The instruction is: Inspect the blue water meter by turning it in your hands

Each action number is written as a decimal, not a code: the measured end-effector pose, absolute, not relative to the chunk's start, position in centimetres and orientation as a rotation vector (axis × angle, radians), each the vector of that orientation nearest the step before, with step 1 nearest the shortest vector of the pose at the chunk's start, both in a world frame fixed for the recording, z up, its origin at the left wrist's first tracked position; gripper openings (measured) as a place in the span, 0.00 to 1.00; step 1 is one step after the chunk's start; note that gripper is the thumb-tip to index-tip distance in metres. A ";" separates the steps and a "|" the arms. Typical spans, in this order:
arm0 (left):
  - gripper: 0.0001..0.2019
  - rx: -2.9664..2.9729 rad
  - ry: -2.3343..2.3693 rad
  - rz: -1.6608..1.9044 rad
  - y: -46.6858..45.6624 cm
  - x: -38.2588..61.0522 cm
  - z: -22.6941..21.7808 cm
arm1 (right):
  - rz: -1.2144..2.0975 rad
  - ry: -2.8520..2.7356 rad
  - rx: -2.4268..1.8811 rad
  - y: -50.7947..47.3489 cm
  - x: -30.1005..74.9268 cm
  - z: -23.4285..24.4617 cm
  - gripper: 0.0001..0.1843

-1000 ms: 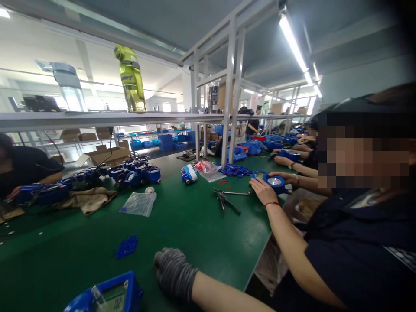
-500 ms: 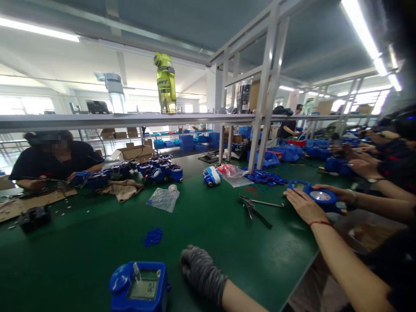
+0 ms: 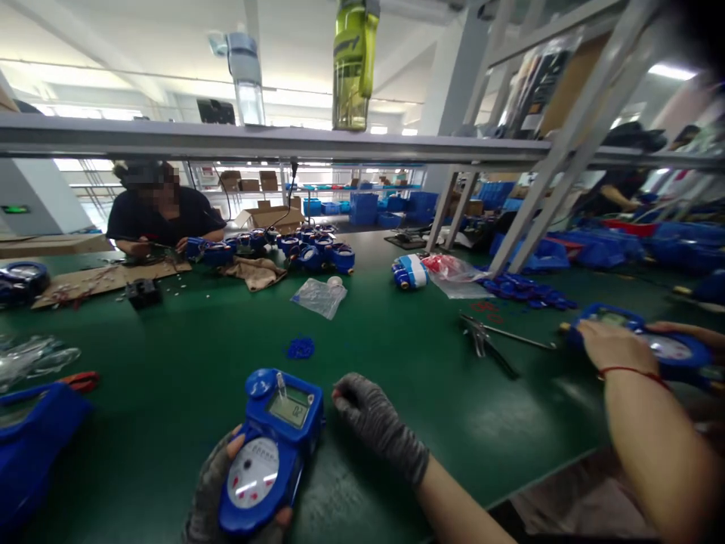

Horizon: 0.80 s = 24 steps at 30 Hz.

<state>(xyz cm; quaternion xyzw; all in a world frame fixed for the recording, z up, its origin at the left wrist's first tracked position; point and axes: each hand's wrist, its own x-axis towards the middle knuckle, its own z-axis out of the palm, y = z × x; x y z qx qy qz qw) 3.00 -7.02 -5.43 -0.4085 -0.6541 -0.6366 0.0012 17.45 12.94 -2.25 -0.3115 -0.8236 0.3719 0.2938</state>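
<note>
A blue water meter point(image 3: 272, 446) with a white dial and a small display lies on the green table point(image 3: 186, 393) in front of me. My left hand point(image 3: 218, 491), in a grey fingerless glove, grips its near end, thumb on the dial edge. My right hand point(image 3: 377, 423), also gloved, rests on the table just right of the meter, fingers curled, holding nothing that I can see.
A co-worker's hands hold another blue meter point(image 3: 651, 347) at the right. Pliers point(image 3: 487, 344), a pile of small blue parts point(image 3: 300, 348), a plastic bag point(image 3: 320, 296) and several blue meters point(image 3: 317, 253) lie farther out. A person sits across the table at the left. A shelf point(image 3: 283, 142) spans overhead.
My view swung left and down. The blue meter came fully into sight with my left hand on it. My right hand stayed on the table beside it.
</note>
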 end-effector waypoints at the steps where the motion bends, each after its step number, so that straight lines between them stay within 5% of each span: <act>1: 0.32 -1.291 -2.073 -2.005 -7.2 3.3 -5.0 | 1.014 -2.180 -0.793 12.5 17.3 -1.8 0.06; 17: 0.34 -1.348 -2.217 -1.782 -8.3 3.3 -4.2 | 0.813 -2.326 -0.766 10.0 17.4 -0.7 0.07; 24: 0.34 -1.369 -2.208 -1.732 -8.2 3.5 -4.0 | 0.328 -2.411 -0.636 8.4 18.0 -2.6 0.11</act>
